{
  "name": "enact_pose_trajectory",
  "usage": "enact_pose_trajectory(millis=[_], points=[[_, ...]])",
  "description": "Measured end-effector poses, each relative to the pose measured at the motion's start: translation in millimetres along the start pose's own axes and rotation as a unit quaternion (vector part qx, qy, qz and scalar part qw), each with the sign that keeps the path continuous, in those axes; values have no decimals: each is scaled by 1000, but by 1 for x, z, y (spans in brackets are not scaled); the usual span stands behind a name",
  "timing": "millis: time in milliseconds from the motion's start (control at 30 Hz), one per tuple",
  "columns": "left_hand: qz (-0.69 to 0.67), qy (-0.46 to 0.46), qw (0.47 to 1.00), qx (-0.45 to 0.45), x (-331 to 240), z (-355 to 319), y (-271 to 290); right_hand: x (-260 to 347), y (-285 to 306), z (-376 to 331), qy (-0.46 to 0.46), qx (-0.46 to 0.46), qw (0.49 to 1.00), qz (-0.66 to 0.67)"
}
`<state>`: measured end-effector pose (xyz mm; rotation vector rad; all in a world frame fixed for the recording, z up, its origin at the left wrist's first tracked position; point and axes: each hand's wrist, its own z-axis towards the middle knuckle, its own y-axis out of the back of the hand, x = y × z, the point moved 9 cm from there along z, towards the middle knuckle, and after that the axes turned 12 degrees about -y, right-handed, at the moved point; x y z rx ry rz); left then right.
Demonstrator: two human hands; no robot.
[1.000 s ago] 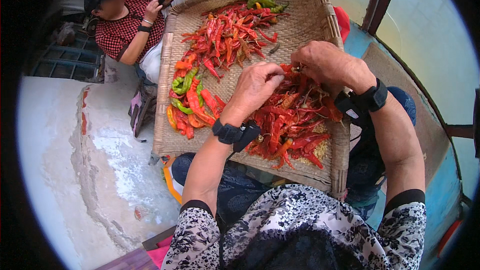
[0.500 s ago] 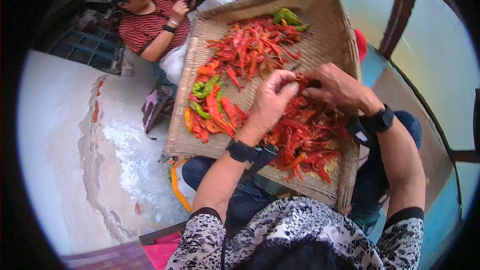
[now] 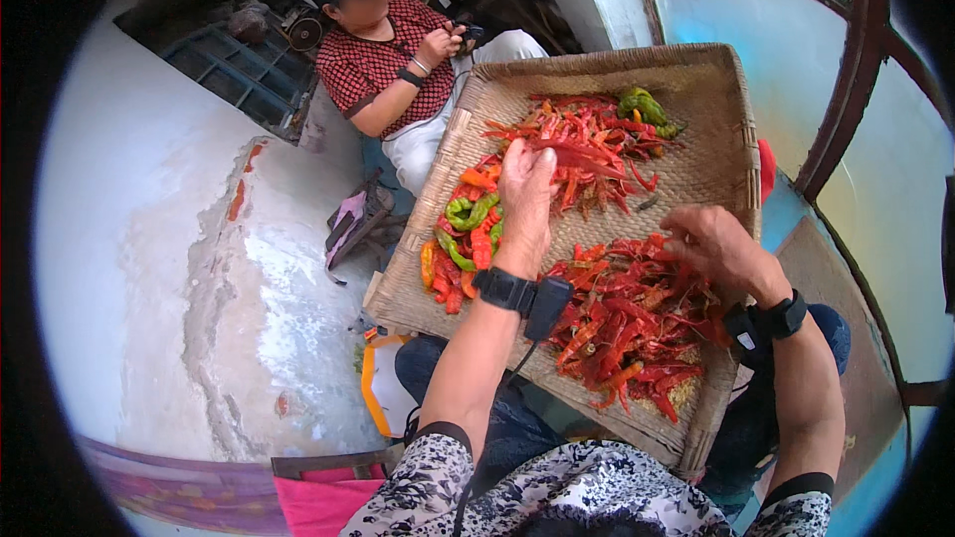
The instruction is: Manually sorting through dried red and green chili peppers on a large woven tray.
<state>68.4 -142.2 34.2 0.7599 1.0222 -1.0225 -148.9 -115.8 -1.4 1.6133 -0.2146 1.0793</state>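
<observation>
My left hand (image 3: 527, 204) is closed on a long dried red chili pepper (image 3: 582, 156), which sticks out to the right from between thumb and fingers. It is raised over the middle of a shallow woven basket (image 3: 701, 159). My right hand (image 3: 724, 251) is at the upper right edge of the near heap of red chilies (image 3: 622, 323). Its fingers are bent and look apart, with nothing visible in them. A far heap of red chilies (image 3: 567, 119) lies beyond my left hand. Beside my left wrist is a smaller group with green peppers (image 3: 473, 211) and orange ones.
A dark green pepper (image 3: 645, 107) lies at the basket's far side. Beyond the basket's far left corner sits another person (image 3: 388, 60) in a red patterned top, holding a small dark device. A cracked white wall (image 3: 199, 268) is at left, framed panels (image 3: 846, 89) at right.
My hands have parted. The left has moved up and left with a red chili; the right has drawn away to the right. The view has shifted, so the basket appears lower and further right.
</observation>
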Motion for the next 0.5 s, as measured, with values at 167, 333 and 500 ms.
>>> enact_pose_trajectory(millis=[167,333,500], points=[[180,-43,927,327,56,-27,-45,-24,-43,-3,-34,117,966,-229],[424,-58,775,464,77,-68,-84,-21,-38,-7,-29,83,961,-260],[352,-92,830,422,78,-58,-57,-20,-50,2,-88,174,940,-280]])
